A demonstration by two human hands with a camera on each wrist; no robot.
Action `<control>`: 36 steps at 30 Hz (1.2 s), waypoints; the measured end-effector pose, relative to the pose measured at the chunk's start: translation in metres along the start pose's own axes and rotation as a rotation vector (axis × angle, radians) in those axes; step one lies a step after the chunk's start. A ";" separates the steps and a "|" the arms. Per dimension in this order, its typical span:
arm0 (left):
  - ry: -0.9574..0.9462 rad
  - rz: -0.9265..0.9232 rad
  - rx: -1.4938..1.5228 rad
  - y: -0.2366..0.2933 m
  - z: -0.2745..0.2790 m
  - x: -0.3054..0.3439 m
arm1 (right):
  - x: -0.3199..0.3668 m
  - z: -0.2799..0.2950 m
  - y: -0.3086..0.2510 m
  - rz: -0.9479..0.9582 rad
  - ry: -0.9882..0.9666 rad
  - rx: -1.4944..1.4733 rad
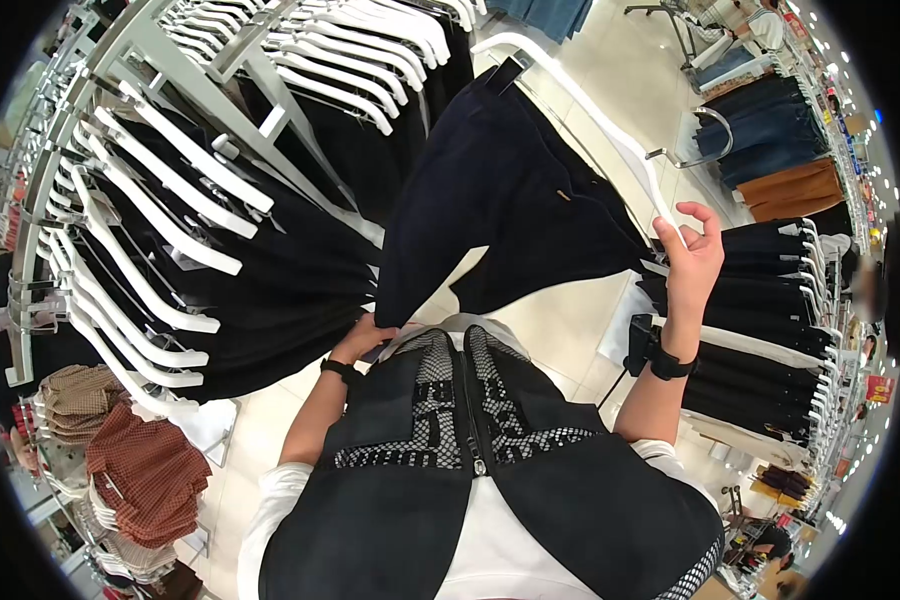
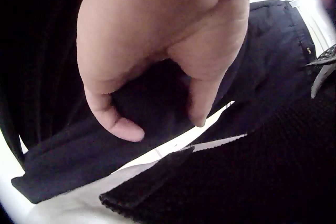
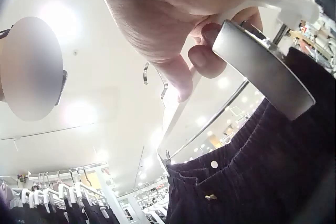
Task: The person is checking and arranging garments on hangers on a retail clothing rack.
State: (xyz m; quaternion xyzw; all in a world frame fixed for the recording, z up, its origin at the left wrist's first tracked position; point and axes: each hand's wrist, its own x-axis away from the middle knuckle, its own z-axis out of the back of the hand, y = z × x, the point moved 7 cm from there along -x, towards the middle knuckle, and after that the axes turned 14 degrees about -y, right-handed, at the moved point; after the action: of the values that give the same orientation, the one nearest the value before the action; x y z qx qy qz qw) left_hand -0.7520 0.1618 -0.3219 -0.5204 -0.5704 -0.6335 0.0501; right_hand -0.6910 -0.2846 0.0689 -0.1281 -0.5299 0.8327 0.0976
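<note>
Dark navy trousers (image 1: pixel 470 180) with a gathered waistband hang sideways from a white clip hanger (image 1: pixel 595 110). My right hand (image 1: pixel 692 258) grips one end of this hanger, thumb and fingers round the white bar. In the right wrist view, a metal clip (image 3: pixel 262 69) sits just below that hand (image 3: pixel 184 19), and a small gold-coloured trim (image 3: pixel 211 197) shows on the trouser front. Low by a trouser-leg hem is my left hand (image 1: pixel 363 338). The left wrist view shows its thumb and finger bent and apart over the dark leg (image 2: pixel 68 163).
At left, a rack holds black garments (image 1: pixel 270 310) on white hangers (image 1: pixel 160 220). Checked brown clothes (image 1: pixel 145 475) hang below it. Black trousers (image 1: pixel 750 380) line the right side, with denim (image 1: pixel 770 130) behind. Pale floor tiles (image 1: pixel 610 60) run between the racks.
</note>
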 end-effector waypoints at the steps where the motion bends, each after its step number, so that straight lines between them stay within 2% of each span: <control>1: -0.002 0.002 -0.020 0.006 0.000 0.005 | 0.001 -0.004 -0.002 -0.002 -0.002 -0.008; 5: 0.033 -0.097 -0.107 0.004 0.007 0.002 | 0.004 -0.015 -0.012 0.005 -0.021 -0.030; 8: 0.164 -0.313 -0.177 0.002 0.017 -0.003 | 0.007 -0.022 -0.031 0.036 -0.018 -0.006; 12: 0.120 -0.185 -0.171 -0.019 0.033 -0.019 | 0.005 -0.033 -0.056 0.084 -0.024 0.036; 15: 0.101 -0.233 -0.159 -0.010 0.037 -0.014 | 0.002 -0.039 -0.067 0.092 -0.016 0.058; 18: 0.154 -0.474 -0.236 -0.007 0.041 -0.020 | 0.001 -0.041 -0.069 0.091 -0.002 0.057; 21: 0.074 -0.203 -0.289 -0.020 0.047 -0.028 | -0.003 -0.038 -0.071 0.071 0.002 0.082; 24: 0.004 -0.327 -0.024 0.002 0.033 -0.013 | -0.012 -0.031 -0.079 0.093 -0.007 0.056; 27: 0.035 -0.234 -0.003 0.012 0.027 -0.015 | -0.019 -0.017 -0.091 0.108 -0.054 0.067; 30: 0.231 -0.434 -0.334 0.024 0.029 -0.029 | -0.022 -0.009 -0.105 0.115 -0.123 0.039; 31: 0.333 -0.267 -0.503 0.047 0.021 -0.011 | -0.022 -0.006 -0.109 0.119 -0.160 0.032; 34: -0.133 -0.016 -0.948 0.080 -0.012 -0.031 | -0.013 -0.010 -0.116 0.096 -0.281 -0.051; 35: -0.256 -0.044 -0.900 0.104 -0.030 -0.031 | -0.009 -0.015 -0.112 0.058 -0.357 -0.121; 36: -0.183 -0.140 -0.817 0.134 -0.045 -0.025 | -0.006 -0.021 -0.106 0.020 -0.433 -0.193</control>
State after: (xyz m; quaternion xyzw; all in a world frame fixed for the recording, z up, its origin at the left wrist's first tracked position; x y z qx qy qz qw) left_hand -0.6798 0.0673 -0.2413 -0.5114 -0.3087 -0.7606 -0.2542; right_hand -0.6760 -0.2236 0.1572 0.0396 -0.6143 0.7871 -0.0394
